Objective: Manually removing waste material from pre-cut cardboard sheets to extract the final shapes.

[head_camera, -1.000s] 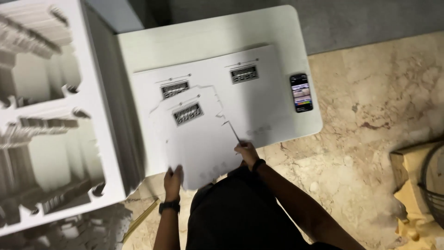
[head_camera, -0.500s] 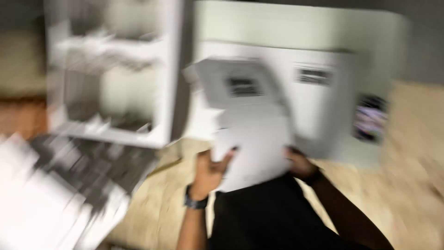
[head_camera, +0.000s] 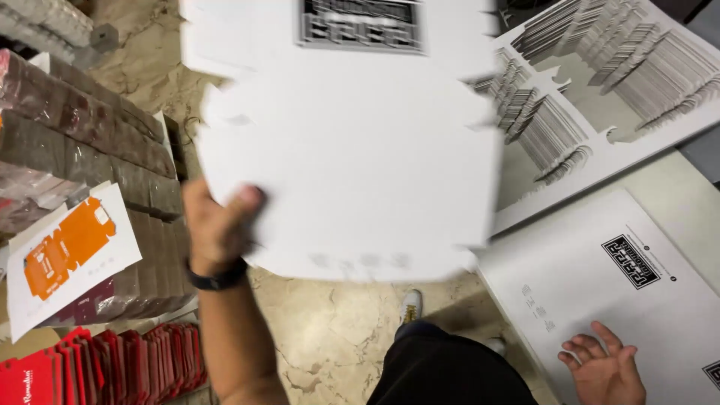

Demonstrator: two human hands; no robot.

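A: Left hand [head_camera: 217, 225]?
B: Centre-left of frame, gripping the lower left edge of a white die-cut card sheet [head_camera: 352, 157], thumb on top. Black wristband [head_camera: 217, 279] on that wrist. Sheet is lifted, blurred, and fills the upper middle of the frame, with a dark printed block near its top edge.

A: Right hand [head_camera: 604, 367]?
B: Bottom right corner, fingers spread, lying flat and relaxed on a stack of white sheets [head_camera: 600, 285] on the tabletop [head_camera: 694, 191]. Grasping nothing. That stack has a black square print at the right.

A: What's blocked?
B: The raised sheet covers most of the floor and part of the die-cut waste frame [head_camera: 600, 97] at upper right. That frame shows fanned stacks of cut card through its openings.

A: Other stuff?
B: Left side: brown wrapped bundles [head_camera: 82, 150] stacked up, with a white sheet carrying an orange box-shaped print [head_camera: 67, 251] leaning on them. Bottom left: red flat cartons [head_camera: 112, 367] in a row. Bottom middle: beige marble floor [head_camera: 330, 330], a light shoe [head_camera: 410, 306], black clothing [head_camera: 450, 371] on the person.

A: Sheet touching the stack?
B: Can't tell, its right edge overlaps it in view only.
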